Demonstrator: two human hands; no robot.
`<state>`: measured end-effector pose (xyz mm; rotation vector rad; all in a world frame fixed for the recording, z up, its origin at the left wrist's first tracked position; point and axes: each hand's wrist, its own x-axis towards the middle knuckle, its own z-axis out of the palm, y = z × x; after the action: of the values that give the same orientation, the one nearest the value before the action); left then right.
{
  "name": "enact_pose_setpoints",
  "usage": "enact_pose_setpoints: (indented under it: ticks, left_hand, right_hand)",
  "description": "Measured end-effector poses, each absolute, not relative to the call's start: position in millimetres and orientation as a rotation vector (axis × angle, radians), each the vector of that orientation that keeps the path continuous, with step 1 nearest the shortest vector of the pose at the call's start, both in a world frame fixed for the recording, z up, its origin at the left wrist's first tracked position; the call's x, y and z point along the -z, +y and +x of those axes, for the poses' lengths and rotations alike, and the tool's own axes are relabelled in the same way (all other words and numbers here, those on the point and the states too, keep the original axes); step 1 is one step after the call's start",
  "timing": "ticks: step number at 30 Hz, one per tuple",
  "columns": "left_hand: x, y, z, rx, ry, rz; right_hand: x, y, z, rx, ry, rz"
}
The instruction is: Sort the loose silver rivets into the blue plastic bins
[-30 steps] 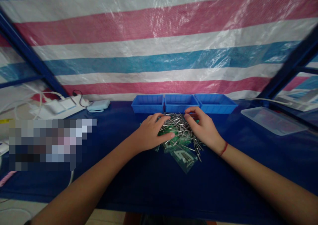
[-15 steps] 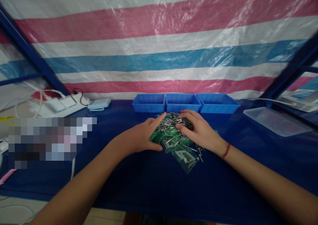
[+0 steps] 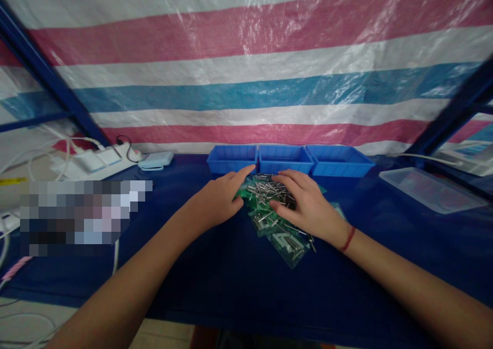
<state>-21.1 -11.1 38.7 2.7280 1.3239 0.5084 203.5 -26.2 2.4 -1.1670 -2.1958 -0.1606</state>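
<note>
Our right hand (image 3: 308, 200) arches over the right side of the pile of metal pins (image 3: 265, 190), thumb and fingers parted. Our left hand (image 3: 215, 197) is open at the pile's left edge. The pile lies mid-table, mixed with green plastic (image 3: 251, 203). Caution: a sideways sweep could scatter loose pins; dragging the near clear bag (image 3: 288, 247) could pull others along. A hard far-side push could jam pins against the blue bins (image 3: 285, 168).

Workshop (metal pins (image 3: 265, 190), blue bins (image 3: 284, 164))
</note>
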Motion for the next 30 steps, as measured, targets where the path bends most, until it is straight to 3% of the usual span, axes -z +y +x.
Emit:
enact_pose_setpoints:
  ticks: [10, 18, 24, 30]
  left_hand:
    - [-51, -7, -16, -0.819, 1.265, 2.785]
    - [-48, -3, -14, -0.903, 1.513, 2.533]
    - [-46, -1, -8, -1.215, 1.356, 2.276]
    - [-38, -15, 13, -1.180, 0.974, 1.746]
  right_hand:
    - [-5, -29, 201, 0.157, -2.230, -1.218]
    - [-4, -29, 201, 0.133, -2.220, -1.220]
    - [-11, -30, 202, 0.144, -2.140, -1.155]
    - [-29, -43, 195, -0.092, -1.993, -1.066]
